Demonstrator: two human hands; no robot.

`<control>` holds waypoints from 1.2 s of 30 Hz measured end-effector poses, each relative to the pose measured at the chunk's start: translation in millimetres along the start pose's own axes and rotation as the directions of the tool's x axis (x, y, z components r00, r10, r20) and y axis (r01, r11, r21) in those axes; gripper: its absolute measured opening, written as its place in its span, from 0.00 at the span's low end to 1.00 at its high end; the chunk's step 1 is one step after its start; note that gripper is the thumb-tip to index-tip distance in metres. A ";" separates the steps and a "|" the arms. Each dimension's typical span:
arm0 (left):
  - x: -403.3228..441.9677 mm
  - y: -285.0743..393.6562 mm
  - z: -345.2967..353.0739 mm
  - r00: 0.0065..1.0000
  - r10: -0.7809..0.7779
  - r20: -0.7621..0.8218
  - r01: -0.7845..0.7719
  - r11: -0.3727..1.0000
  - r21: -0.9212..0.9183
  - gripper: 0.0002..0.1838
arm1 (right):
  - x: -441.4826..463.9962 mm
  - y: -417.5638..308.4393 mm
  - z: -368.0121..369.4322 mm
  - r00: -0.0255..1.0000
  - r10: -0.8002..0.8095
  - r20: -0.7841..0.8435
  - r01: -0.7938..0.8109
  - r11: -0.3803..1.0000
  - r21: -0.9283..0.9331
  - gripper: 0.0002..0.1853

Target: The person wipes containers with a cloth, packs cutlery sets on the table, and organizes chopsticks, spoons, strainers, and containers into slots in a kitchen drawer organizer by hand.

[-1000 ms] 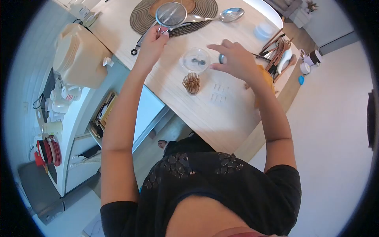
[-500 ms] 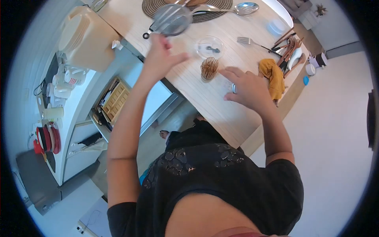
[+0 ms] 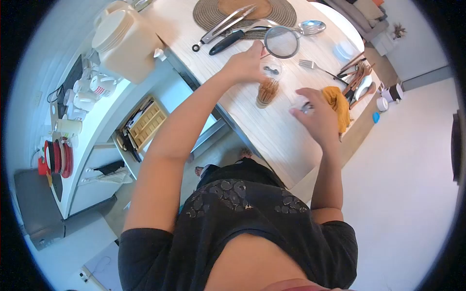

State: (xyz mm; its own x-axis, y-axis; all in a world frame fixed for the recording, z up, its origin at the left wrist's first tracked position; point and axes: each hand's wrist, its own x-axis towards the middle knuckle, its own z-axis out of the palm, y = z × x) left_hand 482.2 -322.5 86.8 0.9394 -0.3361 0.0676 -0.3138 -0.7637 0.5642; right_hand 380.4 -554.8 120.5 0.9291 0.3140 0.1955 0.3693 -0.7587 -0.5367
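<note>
My left hand [image 3: 245, 64] is closed around the handle end of a small mesh strainer [image 3: 282, 42], holding it over the table. Just below that hand is a clear round dish [image 3: 274, 67] with a small dark item in it, partly covered by my fingers. A bamboo whisk [image 3: 268, 92] stands tines-up between my two hands. My right hand [image 3: 318, 114], slightly blurred, hovers over the table to the right of the whisk. Its thumb and fingers are apart and curved, and a ring shows on it.
Tongs [image 3: 221, 30], a black-handled utensil [image 3: 227, 42] and a large spoon [image 3: 312, 27] lie by a round woven mat [image 3: 206, 17]. Rightward are a fork [image 3: 315, 67], a mustard cloth [image 3: 336, 104] and several utensils [image 3: 359, 77]. A drawer [image 3: 145, 126] stands open at left.
My left hand has carried the strainer rightward, away from the tongs, to near the clear dish. My right hand has drawn a little away from the whisk. The view has shifted slightly.
</note>
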 end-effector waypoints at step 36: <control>-558.6 -222.4 -23.7 0.175 -0.957 -0.232 -0.392 0.148 -0.908 0.35 | 97.5 -326.4 642.5 0.826 0.120 0.550 -0.115 0.992 -0.043 0.29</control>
State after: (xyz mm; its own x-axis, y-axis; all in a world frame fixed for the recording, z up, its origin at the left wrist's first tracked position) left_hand 30.5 48.1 -56.9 0.4969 0.7996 -0.3372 -0.2890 0.5189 0.8045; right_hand 337.5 90.2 -212.7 0.8010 0.4825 -0.3544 0.2602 -0.8137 -0.5198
